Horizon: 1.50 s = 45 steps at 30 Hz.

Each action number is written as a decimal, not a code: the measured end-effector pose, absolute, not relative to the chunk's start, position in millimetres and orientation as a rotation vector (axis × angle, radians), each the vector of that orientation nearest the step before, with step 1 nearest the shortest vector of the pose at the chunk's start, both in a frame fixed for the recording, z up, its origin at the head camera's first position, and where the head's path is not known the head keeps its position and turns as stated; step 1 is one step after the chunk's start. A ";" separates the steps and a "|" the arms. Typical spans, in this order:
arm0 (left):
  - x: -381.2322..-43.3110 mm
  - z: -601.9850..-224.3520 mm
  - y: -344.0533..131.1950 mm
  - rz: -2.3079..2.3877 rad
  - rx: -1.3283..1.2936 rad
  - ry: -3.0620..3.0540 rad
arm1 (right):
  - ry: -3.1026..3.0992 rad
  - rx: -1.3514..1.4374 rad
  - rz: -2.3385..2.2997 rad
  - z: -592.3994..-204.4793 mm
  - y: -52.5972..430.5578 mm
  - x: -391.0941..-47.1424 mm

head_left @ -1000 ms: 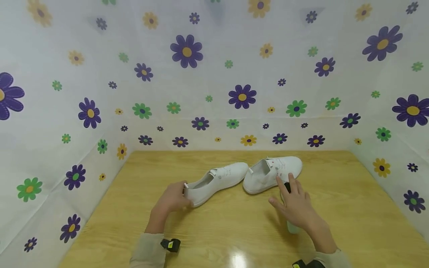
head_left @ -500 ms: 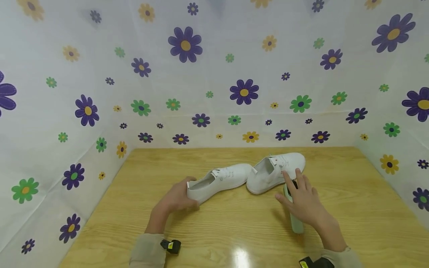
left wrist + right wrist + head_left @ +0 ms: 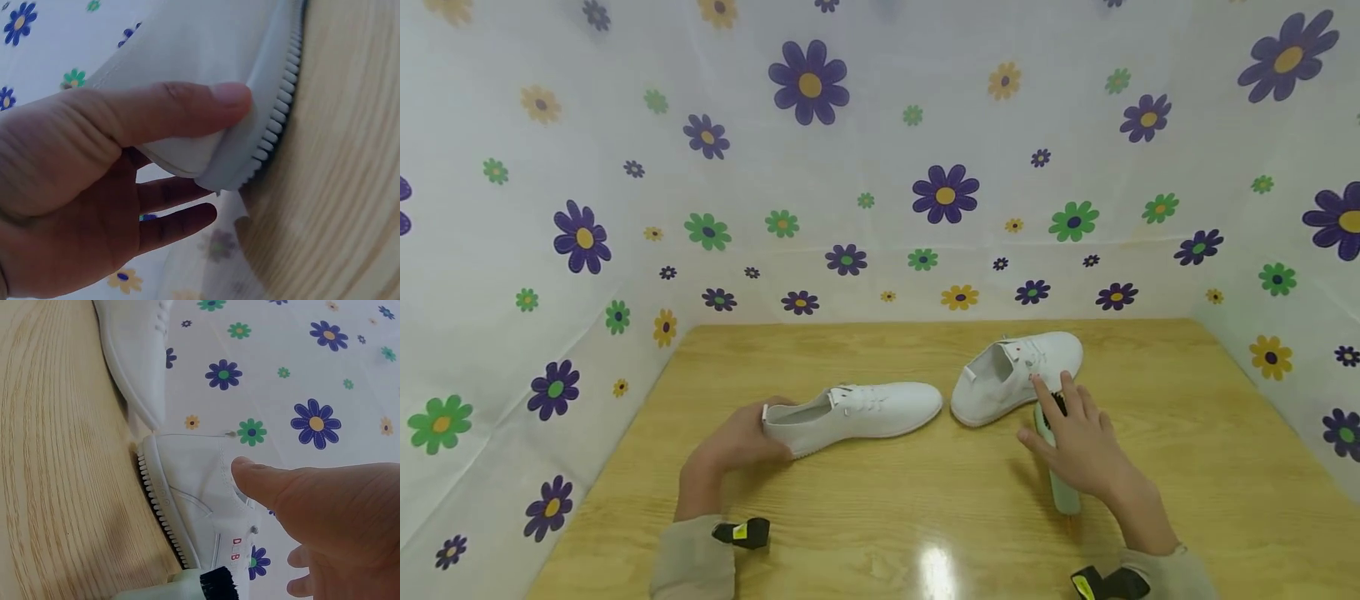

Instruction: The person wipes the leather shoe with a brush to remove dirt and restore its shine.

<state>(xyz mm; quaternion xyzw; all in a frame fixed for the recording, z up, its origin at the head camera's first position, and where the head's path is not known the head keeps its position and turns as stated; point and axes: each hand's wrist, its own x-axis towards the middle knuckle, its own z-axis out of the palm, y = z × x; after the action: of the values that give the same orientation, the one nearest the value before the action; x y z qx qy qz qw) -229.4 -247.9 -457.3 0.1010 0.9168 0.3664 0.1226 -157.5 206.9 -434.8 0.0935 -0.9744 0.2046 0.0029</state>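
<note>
- Head view: the left hand (image 3: 733, 437) grips the heel of the left white sneaker (image 3: 857, 410), which lies flat on the wooden surface (image 3: 880, 517) with its toe toward 3 o'clock. The right white sneaker (image 3: 1015, 375) rests nearby at 2 o'clock from the first, apart from it, toe toward 2 o'clock. The right hand (image 3: 1075, 446) lies with straight, spread fingers over a shoe brush (image 3: 1063, 492) with a pale green handle and black bristles, just beside the right sneaker's side. Flowered sheeting (image 3: 880, 167) walls the surface on three sides.
- Left wrist view: the thumb (image 3: 187, 106) presses on the sneaker's heel (image 3: 206, 150) above its ribbed sole edge, while the fingers (image 3: 175, 212) curl round the far side, so the hand clasps the heel.
- Right wrist view: the right hand (image 3: 331, 519) hovers with its thumb (image 3: 262, 481) straight, holding nothing. The brush's black bristles (image 3: 219, 584) lie at 6 o'clock, touching the right sneaker's (image 3: 194, 487) ribbed sole; the left sneaker (image 3: 134, 356) shows at 11 o'clock.
</note>
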 end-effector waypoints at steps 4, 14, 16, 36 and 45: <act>-229.4 -454.6 -259.8 1.093 0.313 2.637 | -3.063 0.295 0.628 -433.4 208.7 -157.7; -228.6 -460.7 -259.2 1.079 0.460 2.539 | -3.081 0.285 0.654 -432.0 215.0 -157.9; -228.8 -463.1 -249.8 1.081 0.522 2.495 | -3.078 0.284 0.659 -431.2 216.4 -157.7; -235.5 -472.7 -165.9 1.108 0.649 2.562 | -3.091 0.265 0.618 -426.2 224.0 -160.1; -247.8 -479.3 -151.9 1.109 0.611 2.681 | -3.125 0.266 0.665 -428.3 223.4 -159.4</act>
<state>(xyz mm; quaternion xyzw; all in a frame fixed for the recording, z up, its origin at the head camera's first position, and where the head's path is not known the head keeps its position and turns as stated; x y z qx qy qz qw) -247.8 -151.9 -479.3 0.2051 0.9008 0.3725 0.0881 -159.4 223.4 -428.3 0.0830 -0.9742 0.2073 -0.0323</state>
